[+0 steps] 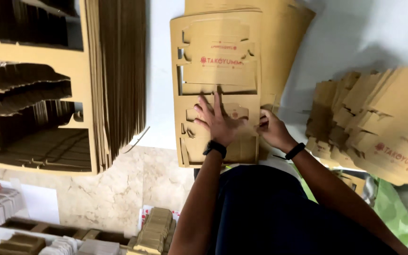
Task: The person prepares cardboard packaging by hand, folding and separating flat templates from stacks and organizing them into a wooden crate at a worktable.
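On the floor in front of me, my left hand (219, 123) is pressing spread flat on the die-cut cardboard sheet (216, 85), while my right hand (271, 128) is pinching its right edge. Pulling too hard, I judge, could be tearing the blank.

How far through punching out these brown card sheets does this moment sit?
Done: a fanned pile of punched-out box blanks on the right, and a tall stack of emptied frames on the left. In hand: left hand presses flat on the top die-cut sheet while right hand grips its edge. Left: more uncut sheets underneath.
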